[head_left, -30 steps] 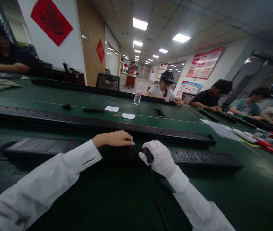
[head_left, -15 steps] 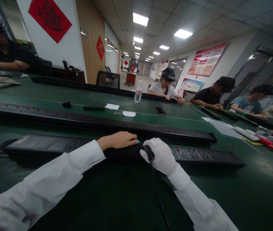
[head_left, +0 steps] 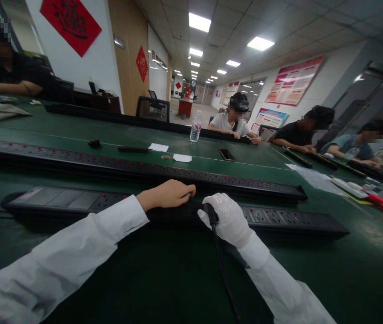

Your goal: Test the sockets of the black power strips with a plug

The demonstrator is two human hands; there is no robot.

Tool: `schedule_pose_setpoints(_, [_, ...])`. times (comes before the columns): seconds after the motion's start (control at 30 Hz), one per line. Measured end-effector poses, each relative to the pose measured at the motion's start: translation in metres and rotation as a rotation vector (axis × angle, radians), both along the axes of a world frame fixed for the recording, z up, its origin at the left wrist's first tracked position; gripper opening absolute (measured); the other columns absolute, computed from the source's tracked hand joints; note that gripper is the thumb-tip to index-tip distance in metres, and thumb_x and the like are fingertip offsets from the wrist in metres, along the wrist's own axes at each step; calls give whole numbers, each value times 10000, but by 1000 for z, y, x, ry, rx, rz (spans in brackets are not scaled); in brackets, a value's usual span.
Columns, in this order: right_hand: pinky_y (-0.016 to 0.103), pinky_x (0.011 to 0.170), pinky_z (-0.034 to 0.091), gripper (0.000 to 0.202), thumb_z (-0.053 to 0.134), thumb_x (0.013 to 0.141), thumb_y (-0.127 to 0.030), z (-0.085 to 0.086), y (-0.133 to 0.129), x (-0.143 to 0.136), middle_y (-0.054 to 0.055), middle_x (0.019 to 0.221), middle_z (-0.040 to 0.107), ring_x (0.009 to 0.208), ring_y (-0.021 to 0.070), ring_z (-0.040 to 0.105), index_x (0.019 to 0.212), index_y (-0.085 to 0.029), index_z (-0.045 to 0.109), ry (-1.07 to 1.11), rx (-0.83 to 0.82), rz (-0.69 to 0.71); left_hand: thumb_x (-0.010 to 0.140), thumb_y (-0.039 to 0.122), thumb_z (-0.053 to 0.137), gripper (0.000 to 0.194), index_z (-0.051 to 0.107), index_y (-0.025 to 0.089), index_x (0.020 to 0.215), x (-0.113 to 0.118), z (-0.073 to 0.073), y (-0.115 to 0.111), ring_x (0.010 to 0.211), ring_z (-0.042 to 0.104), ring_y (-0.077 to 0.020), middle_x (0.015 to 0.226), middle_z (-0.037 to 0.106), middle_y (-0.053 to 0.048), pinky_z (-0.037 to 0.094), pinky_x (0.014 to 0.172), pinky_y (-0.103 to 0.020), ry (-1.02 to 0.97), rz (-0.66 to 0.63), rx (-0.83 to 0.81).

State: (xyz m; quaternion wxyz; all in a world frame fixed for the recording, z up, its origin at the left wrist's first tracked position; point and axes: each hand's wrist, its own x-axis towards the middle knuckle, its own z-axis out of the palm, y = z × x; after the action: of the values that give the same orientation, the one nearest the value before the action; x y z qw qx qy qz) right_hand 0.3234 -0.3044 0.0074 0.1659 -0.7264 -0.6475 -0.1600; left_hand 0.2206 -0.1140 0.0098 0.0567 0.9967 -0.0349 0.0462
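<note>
A long black power strip [head_left: 296,219] with sockets and red dots lies across the table in front of me. My left hand [head_left: 167,194], bare, rests over its middle with fingers bent down onto its top; the thumb is mostly hidden. Just to the right, my right hand [head_left: 227,216], in a white dotted glove, closes around a black plug [head_left: 211,213] held at the strip. From the plug a black cable [head_left: 223,270] hangs down toward me. The plug's front is hidden, so I cannot tell whether it is fully seated.
A second, longer power strip [head_left: 110,165] lies just behind. Beyond it are a water bottle [head_left: 196,127], a phone [head_left: 227,155], paper pieces [head_left: 182,158] and a small black part [head_left: 94,144]. Red and white parts [head_left: 380,198] lie at right. Several people sit around the table.
My left fingers have gone from stretched out to bent down on the strip. My right hand keeps its hold on the plug. The view has shifted slightly.
</note>
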Motion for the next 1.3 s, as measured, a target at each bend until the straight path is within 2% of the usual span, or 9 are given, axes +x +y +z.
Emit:
schedule_pose_setpoints(0.23, [284,712,362,224,427,823,-378,0,0,-1,52,826,529,803,175,472,898,-200,539,14,-9,-9,759,178,386,290,456,206,1038,-2,5,-2,656,561,-132,807,610,1,371,632,-236,-58,5,-7])
schedule_pose_setpoints(0.43, [285,710,364,229,430,822,-382,0,0,-1,50,826,531,800,174,474,910,-202,540,14,-20,-20,723,196,417,243,464,196,961,-5,7,-1,556,508,-118,673,573,23,327,564,-229,-128,2,25])
schedule_pose_setpoints(0.9, [281,710,365,223,440,818,-371,-2,1,1,50,812,532,793,169,475,901,-194,546,-10,9,8,690,144,453,202,482,184,886,-2,4,3,550,467,-82,655,533,44,318,555,-194,-171,-93,-142])
schedule_pose_setpoints(1.3, [279,708,364,225,435,818,-374,-2,1,0,49,813,528,791,165,476,887,-191,546,-21,8,-13,711,108,428,205,476,188,893,-2,6,-3,582,455,-88,745,536,26,312,558,-205,-151,-113,-73])
